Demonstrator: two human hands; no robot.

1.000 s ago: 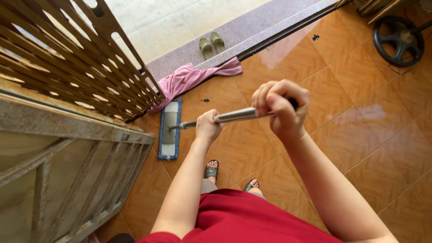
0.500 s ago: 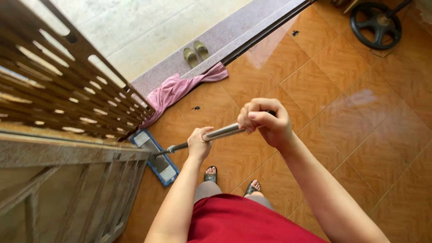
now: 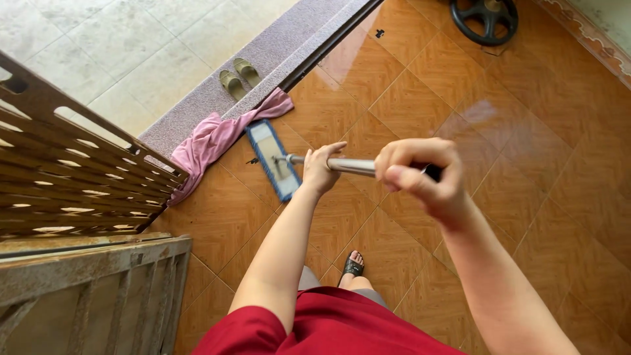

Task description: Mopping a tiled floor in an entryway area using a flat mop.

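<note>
Both of my hands grip a flat mop by its metal handle. My left hand holds the handle lower down, close to the mop head. My right hand is closed around the dark top end of the handle. The blue-edged flat mop head lies on the glossy orange floor tiles, just beside a crumpled pink cloth at the door track. One of my sandalled feet shows below the handle.
A pair of green slippers sits on the purple mat outside the door track. A wooden lattice panel and a metal frame stand on the left. A black wheel-shaped base rests at the top right.
The mop head has swung away from the metal frame at the lower left and now lies farther out, next to the pink cloth. My view has shifted right.
</note>
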